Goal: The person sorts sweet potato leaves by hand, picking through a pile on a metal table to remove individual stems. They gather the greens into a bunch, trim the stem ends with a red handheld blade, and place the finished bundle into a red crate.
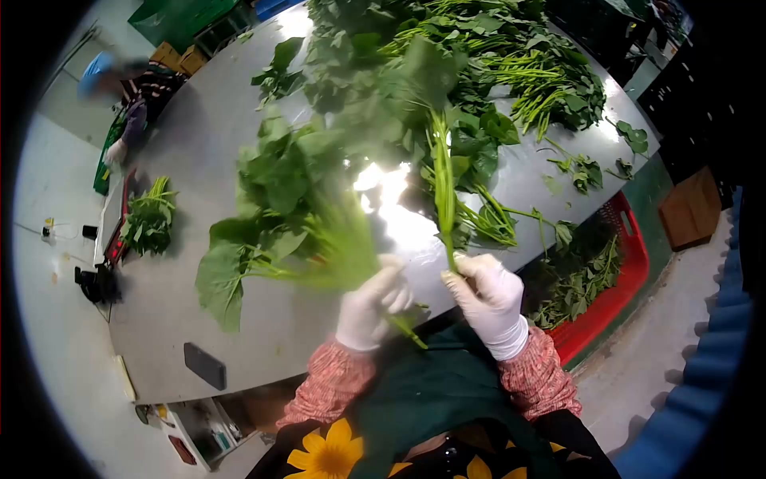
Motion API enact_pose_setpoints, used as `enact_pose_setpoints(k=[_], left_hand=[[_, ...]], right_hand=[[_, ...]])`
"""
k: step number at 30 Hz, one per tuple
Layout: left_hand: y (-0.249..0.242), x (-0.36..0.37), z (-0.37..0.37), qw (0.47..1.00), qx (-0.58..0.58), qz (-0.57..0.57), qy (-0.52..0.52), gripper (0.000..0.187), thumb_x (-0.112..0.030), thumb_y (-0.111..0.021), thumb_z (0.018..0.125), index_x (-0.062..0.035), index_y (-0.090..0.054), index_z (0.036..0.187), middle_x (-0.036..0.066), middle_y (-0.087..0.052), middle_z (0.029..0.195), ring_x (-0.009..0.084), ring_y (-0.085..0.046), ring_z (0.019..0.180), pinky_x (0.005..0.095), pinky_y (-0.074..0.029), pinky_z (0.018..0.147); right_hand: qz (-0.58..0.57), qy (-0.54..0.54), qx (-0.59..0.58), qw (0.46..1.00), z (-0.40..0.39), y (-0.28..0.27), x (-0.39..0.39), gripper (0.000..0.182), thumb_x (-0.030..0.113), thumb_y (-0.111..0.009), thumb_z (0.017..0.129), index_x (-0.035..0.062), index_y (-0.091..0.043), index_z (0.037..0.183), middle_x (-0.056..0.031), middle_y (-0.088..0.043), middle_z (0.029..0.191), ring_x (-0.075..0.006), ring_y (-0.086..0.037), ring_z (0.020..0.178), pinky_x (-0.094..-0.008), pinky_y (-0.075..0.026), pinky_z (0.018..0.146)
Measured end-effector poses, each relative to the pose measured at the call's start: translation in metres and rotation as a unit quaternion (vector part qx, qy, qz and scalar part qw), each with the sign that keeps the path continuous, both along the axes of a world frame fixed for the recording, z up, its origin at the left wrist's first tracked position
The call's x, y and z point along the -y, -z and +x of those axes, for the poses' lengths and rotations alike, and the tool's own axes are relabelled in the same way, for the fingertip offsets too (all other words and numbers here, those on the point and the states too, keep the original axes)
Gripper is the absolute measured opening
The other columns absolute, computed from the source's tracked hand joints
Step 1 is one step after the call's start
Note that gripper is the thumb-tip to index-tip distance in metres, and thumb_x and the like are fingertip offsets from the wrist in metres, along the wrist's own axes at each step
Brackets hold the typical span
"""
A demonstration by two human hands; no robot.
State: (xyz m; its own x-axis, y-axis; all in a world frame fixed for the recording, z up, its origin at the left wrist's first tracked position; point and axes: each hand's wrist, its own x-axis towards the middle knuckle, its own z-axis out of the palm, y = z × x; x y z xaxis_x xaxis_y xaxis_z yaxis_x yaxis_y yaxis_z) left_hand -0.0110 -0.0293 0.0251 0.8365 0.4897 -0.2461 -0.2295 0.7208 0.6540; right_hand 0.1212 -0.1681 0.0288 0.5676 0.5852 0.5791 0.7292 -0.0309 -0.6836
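My left hand (371, 307), in a white glove, is closed around the stems of a bunch of leafy greens (275, 243). The bunch is smeared by motion near the hand, and its broad leaves fan out to the left. Some stem ends stick out below the fist. My right hand (488, 299), also gloved, pinches the lower ends of a few long green stems (443, 176). These stand up from the fingers, and their leaves blur at the top. Both hands are over the near edge of the metal table (159, 319).
A large heap of leafy greens (542, 80) covers the far side. A small bundle (149, 215) lies at the left, near a person (120, 88) in a blue cap. A dark phone (205, 366) rests near the front edge. A red crate (634, 263) with leaves stands at the right.
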Motion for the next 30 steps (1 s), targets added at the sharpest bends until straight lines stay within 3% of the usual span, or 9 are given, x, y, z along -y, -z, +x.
enact_pose_setpoints(k=[5,8,12,19,22,23,25,27,30], left_hand=[[-0.014,0.010,0.000,0.993,-0.113,-0.015,-0.023,0.022,-0.014,-0.066,0.092,-0.0004,-0.061,0.109,-0.002,-0.045,0.063,0.0105,-0.039,0.052,0.0284,-0.034,0.054],[-0.012,0.009,-0.004,0.995,-0.098,-0.012,0.006,0.018,-0.010,-0.065,0.091,-0.0009,-0.062,0.106,-0.003,-0.047,0.065,0.0092,-0.039,0.053,0.0257,-0.035,0.053],[-0.014,0.008,-0.007,0.995,-0.087,-0.020,0.050,0.017,-0.009,-0.064,0.091,-0.0002,-0.062,0.105,-0.003,-0.046,0.064,0.0080,-0.039,0.054,0.0241,-0.033,0.052],[0.005,0.004,-0.006,0.997,0.025,-0.054,0.048,0.019,-0.021,-0.062,0.097,-0.0029,-0.060,0.100,-0.002,-0.044,0.063,0.0096,-0.038,0.053,0.0246,-0.033,0.053],[0.007,0.001,-0.003,0.999,0.016,-0.039,0.034,0.020,-0.024,-0.062,0.097,-0.0040,-0.057,0.098,-0.004,-0.035,0.058,0.0094,-0.031,0.049,0.0263,-0.029,0.049],[0.007,-0.001,-0.004,0.998,0.019,-0.039,0.037,0.020,-0.024,-0.062,0.097,-0.0042,-0.057,0.098,-0.004,-0.035,0.057,0.0095,-0.031,0.048,0.0265,-0.028,0.049],[0.007,-0.005,-0.006,0.998,0.027,-0.039,0.047,0.020,-0.024,-0.062,0.097,-0.0046,-0.057,0.098,-0.004,-0.034,0.057,0.0098,-0.029,0.047,0.0270,-0.028,0.049],[0.009,-0.002,-0.011,0.997,0.032,-0.046,0.046,0.019,-0.023,-0.061,0.097,-0.0050,-0.058,0.098,-0.005,-0.034,0.056,0.0094,-0.029,0.047,0.0268,-0.028,0.049],[0.010,-0.005,-0.013,0.997,0.028,-0.065,0.042,0.016,-0.020,-0.060,0.097,-0.0044,-0.059,0.099,-0.005,-0.035,0.056,0.0086,-0.030,0.047,0.0260,-0.028,0.049]], right_hand=[[-0.130,-0.048,0.137,0.981,-0.025,-0.003,-0.002,0.029,0.007,-0.081,0.073,0.0033,-0.069,0.098,-0.0102,-0.064,0.075,-0.0267,-0.063,0.059,-0.0360,-0.050,0.053],[-0.105,-0.107,0.030,0.988,-0.021,0.001,-0.003,0.029,0.016,-0.079,0.076,0.0035,-0.069,0.100,-0.0090,-0.062,0.077,-0.0284,-0.062,0.062,-0.0351,-0.050,0.056],[-0.105,-0.231,-0.397,0.882,-0.010,0.007,-0.002,0.028,0.022,-0.082,0.080,0.0022,-0.070,0.097,-0.0084,-0.066,0.083,-0.0163,-0.063,0.074,-0.0285,-0.051,0.069],[-0.069,-0.090,-0.191,0.975,-0.023,0.002,-0.014,0.016,0.009,-0.076,0.082,0.0018,-0.063,0.086,-0.0092,-0.062,0.078,-0.0184,-0.062,0.063,-0.0305,-0.049,0.057],[-0.018,-0.045,-0.116,0.992,-0.021,0.000,-0.022,0.015,0.002,-0.072,0.088,-0.0007,-0.058,0.083,-0.0031,-0.059,0.075,-0.0074,-0.055,0.064,-0.0242,-0.047,0.057],[0.048,-0.043,-0.202,0.977,-0.024,0.011,-0.027,0.015,0.007,-0.075,0.085,0.0012,-0.061,0.085,-0.0087,-0.060,0.075,-0.0168,-0.059,0.059,-0.0315,-0.048,0.054],[0.007,0.065,-0.162,0.985,0.004,0.023,-0.030,0.015,0.009,-0.072,0.089,0.0010,-0.061,0.086,-0.0052,-0.061,0.074,-0.0113,-0.054,0.059,-0.0274,-0.045,0.052],[0.064,0.133,-0.332,0.931,0.050,0.042,-0.034,0.017,0.012,-0.071,0.092,0.0008,-0.060,0.087,-0.0001,-0.059,0.072,-0.0067,-0.049,0.060,-0.0227,-0.041,0.053],[0.049,0.050,-0.348,0.935,0.061,0.036,-0.035,0.018,0.014,-0.073,0.092,0.0006,-0.062,0.095,0.0021,-0.058,0.074,-0.0032,-0.048,0.065,-0.0188,-0.040,0.058]])
